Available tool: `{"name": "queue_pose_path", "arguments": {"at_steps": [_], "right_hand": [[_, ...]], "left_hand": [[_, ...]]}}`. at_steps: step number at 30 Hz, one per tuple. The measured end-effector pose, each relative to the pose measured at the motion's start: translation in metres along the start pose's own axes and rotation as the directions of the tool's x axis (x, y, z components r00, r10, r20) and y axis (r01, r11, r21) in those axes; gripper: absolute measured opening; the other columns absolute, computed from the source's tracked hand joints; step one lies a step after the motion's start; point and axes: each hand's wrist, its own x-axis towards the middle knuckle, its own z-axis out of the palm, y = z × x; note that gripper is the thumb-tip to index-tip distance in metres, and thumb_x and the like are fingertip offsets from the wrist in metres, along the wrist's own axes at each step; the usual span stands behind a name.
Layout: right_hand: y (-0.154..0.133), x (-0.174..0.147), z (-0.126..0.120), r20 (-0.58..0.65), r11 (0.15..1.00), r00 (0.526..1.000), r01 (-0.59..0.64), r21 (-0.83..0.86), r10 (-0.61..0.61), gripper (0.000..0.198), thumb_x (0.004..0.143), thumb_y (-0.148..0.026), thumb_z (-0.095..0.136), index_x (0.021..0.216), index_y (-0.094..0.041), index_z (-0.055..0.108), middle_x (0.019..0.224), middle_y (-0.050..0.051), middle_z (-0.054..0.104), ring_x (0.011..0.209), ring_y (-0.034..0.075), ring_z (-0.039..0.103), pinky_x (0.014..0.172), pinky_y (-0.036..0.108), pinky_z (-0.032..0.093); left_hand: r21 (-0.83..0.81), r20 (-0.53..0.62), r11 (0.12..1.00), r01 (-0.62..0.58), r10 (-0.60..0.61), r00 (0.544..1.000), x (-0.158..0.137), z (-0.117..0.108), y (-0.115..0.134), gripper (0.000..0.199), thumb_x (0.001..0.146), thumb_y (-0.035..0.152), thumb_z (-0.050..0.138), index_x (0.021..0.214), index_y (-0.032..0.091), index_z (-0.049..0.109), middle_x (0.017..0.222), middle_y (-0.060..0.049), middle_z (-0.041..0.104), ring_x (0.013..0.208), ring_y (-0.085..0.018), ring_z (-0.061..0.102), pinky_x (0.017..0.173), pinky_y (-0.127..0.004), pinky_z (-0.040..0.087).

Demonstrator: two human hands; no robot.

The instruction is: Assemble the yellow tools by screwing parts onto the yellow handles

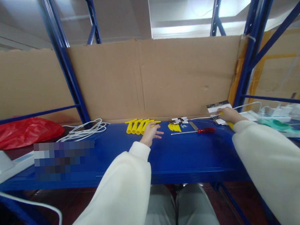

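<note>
My left hand (151,134) is open, fingers spread, over the right end of a row of several yellow hollow plastic pieces (134,127) with flared round mouths and crossbar-like tops. Its fingertips overlap the last piece; whether they touch it I cannot tell. Farther right, my right hand (229,115) pinches the lower edge of a black-and-white printed card (218,106), tilted up against the cardboard. More such cards (220,121) lie beneath the fingers. A yellow piece (230,125) shows partly under the right wrist.
Between the hands lie a red-handled screwdriver (205,130), small yellow blade-like pieces (174,127), small metal parts (184,126) and stacked labels (179,120). White cable (93,129) and a red bag (27,132) sit left. Cardboard (163,78) walls the blue tabletop's (187,154) back.
</note>
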Motion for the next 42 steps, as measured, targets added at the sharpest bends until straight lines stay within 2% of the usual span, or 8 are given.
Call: {"name": "queue_pose_path", "arguments": {"at_steps": [2,5,14,21,26,30,36,42], "right_hand": [[0.012,-0.01,0.013,0.136,0.996,0.989,-0.057,-0.072,0.066,0.046,0.08,-0.011,0.055,0.124,-0.017,0.069,0.115,0.019,0.069,0.106,0.033,0.066,0.085,0.039,0.052],[0.015,-0.026,0.028,0.206,0.989,0.971,-0.106,-0.103,0.126,0.048,0.082,-0.01,0.051,0.128,-0.011,0.065,0.124,0.026,0.062,0.106,0.033,0.066,0.085,0.037,0.05],[-0.009,-0.037,0.025,0.253,0.977,0.955,-0.11,-0.181,0.154,0.042,0.085,-0.01,0.046,0.12,-0.012,0.07,0.131,0.026,0.058,0.111,0.035,0.064,0.085,0.042,0.053],[-0.032,-0.03,0.026,0.125,0.956,0.992,0.047,-0.291,-0.011,0.04,0.085,-0.009,0.043,0.112,-0.015,0.072,0.122,0.022,0.065,0.117,0.032,0.06,0.092,0.046,0.048],[-0.069,-0.015,0.023,0.156,0.975,0.971,0.196,-0.102,-0.179,0.038,0.085,-0.015,0.048,0.114,-0.018,0.072,0.122,0.017,0.067,0.116,0.028,0.061,0.093,0.037,0.048],[-0.108,-0.005,0.028,0.071,0.945,0.943,0.323,0.041,-0.325,0.043,0.086,-0.021,0.051,0.127,-0.016,0.064,0.133,0.017,0.061,0.125,0.029,0.055,0.097,0.039,0.046],[-0.144,0.015,0.047,0.091,0.91,0.906,0.413,0.03,-0.414,0.056,0.083,-0.02,0.054,0.139,-0.021,0.052,0.141,0.015,0.057,0.128,0.031,0.053,0.101,0.048,0.043],[-0.152,0.031,0.058,0.197,0.902,0.888,0.429,-0.034,-0.415,0.054,0.083,-0.014,0.052,0.136,-0.021,0.054,0.137,0.014,0.061,0.125,0.029,0.055,0.1,0.044,0.042]], "left_hand": [[0.009,-0.005,1.0,0.006,-0.006,1.0,-0.001,0.001,0.0,0.034,0.09,0.018,0.059,0.122,0.016,0.049,0.119,-0.015,0.066,0.054,-0.01,0.067,0.041,-0.016,0.047],[0.024,-0.014,1.0,0.012,-0.011,1.0,-0.002,0.002,0.001,0.033,0.089,0.012,0.056,0.121,0.016,0.049,0.12,-0.015,0.065,0.052,-0.009,0.066,0.041,-0.017,0.047],[0.06,0.015,0.998,0.004,-0.005,1.0,0.0,-0.001,-0.001,0.038,0.086,0.014,0.06,0.122,0.017,0.051,0.117,-0.014,0.066,0.057,-0.011,0.068,0.042,-0.017,0.048],[0.184,-0.024,0.981,-0.065,0.071,0.997,0.011,0.005,-0.011,0.03,0.083,0.007,0.054,0.112,0.013,0.058,0.11,-0.014,0.067,0.063,-0.012,0.066,0.042,-0.017,0.045],[0.32,-0.034,0.933,-0.166,0.186,0.982,0.025,0.007,-0.019,0.015,0.079,0.005,0.058,0.091,0.013,0.064,0.097,-0.011,0.07,0.073,-0.015,0.065,0.052,-0.019,0.047],[0.355,-0.026,0.908,-0.222,0.247,0.969,0.028,0.008,-0.019,0.011,0.079,0.006,0.06,0.083,0.014,0.064,0.094,-0.01,0.071,0.086,-0.018,0.067,0.072,-0.026,0.054],[0.42,0.011,0.866,-0.271,0.293,0.956,0.032,0.009,-0.021,0.013,0.079,0.005,0.06,0.084,0.015,0.067,0.094,-0.009,0.073,0.094,-0.019,0.068,0.087,-0.033,0.054],[0.557,0.118,0.722,-0.41,0.42,0.9,0.043,0.018,-0.011,0.018,0.077,0.001,0.06,0.085,0.014,0.07,0.096,-0.009,0.075,0.09,-0.017,0.069,0.091,-0.03,0.052]]}}
